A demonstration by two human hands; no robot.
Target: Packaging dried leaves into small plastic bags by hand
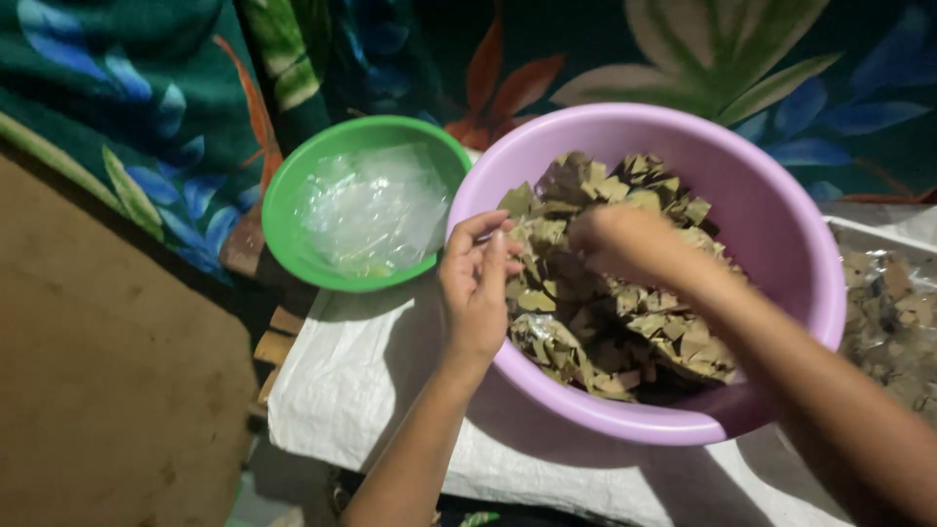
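Note:
A big lilac plastic basin [771,210] holds a heap of dried, cut brown-green leaf pieces [625,322]. My right hand [615,239] reaches into the basin from the right and rests on the leaves, blurred, its fingers curled into the pile. My left hand [475,283] hovers at the basin's left rim, fingers half bent, and seems to pinch a small clear plastic bag that is hard to make out. A green bowl [293,195] to the left holds several clear plastic bags [376,210].
Both bowls stand on a white woven sack [351,376] spread over a low wooden surface. Clear packets filled with leaf pieces [893,322] lie at the right edge. A dark cloth with a leaf pattern [137,107] hangs behind. Brown floor [107,371] lies at left.

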